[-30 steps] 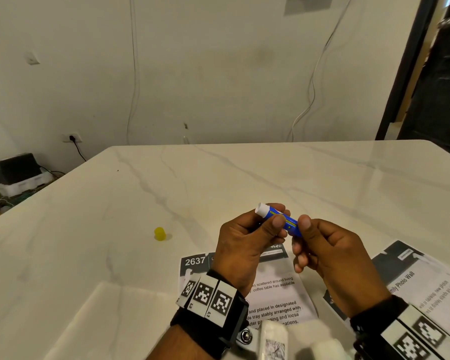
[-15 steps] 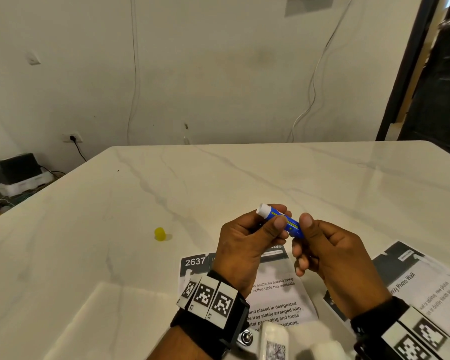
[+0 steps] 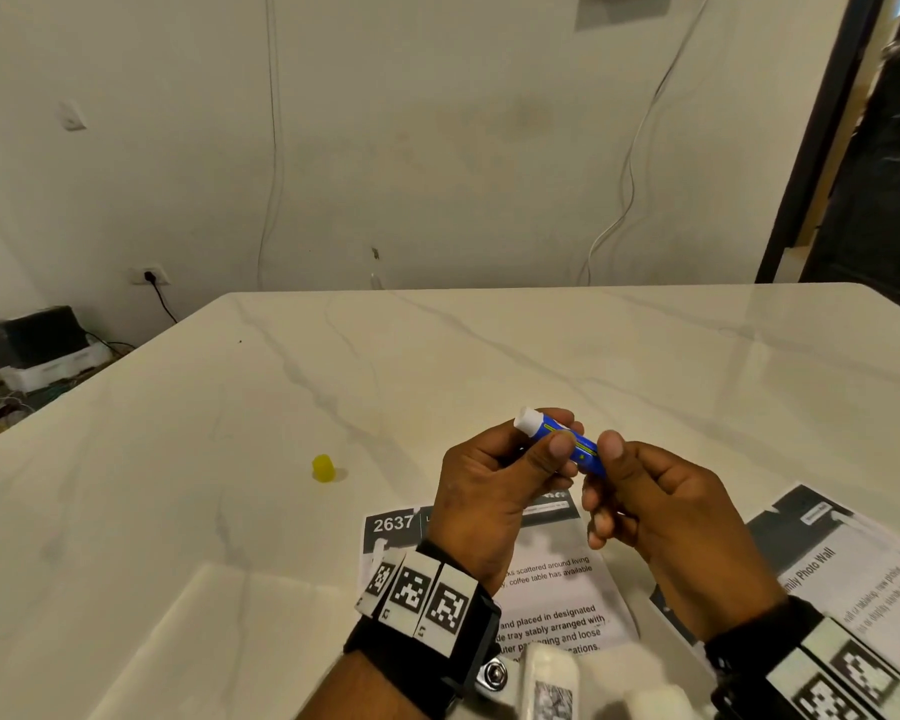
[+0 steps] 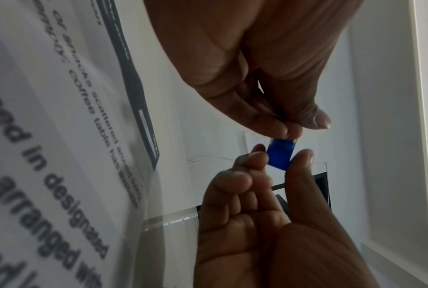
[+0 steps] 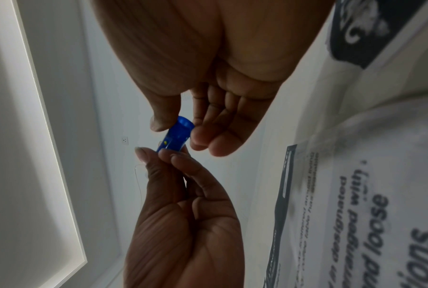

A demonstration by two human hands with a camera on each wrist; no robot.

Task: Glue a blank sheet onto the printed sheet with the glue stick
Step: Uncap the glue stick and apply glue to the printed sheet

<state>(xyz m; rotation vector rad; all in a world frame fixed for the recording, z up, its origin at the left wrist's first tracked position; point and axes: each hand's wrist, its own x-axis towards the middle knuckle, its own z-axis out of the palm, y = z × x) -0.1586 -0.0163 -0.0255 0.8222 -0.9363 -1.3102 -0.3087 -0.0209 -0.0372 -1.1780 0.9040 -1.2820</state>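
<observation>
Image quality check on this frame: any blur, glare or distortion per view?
Head view: sharp on the glue stick and yellow cap, soft sheen on the marble table, wide-angle bend at the edges, wrist rig at the bottom out of focus. Left wrist view: near print on the printed sheet blurred, hands dim. Right wrist view: the same, print smeared, palms in shadow against the bright wall.

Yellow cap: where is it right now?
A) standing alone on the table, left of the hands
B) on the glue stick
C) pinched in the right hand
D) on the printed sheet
A: the yellow cap sits by itself on the marble table, left of both hands, while the glue stick, its white tip bare, is held between the left hand and the right hand.
</observation>
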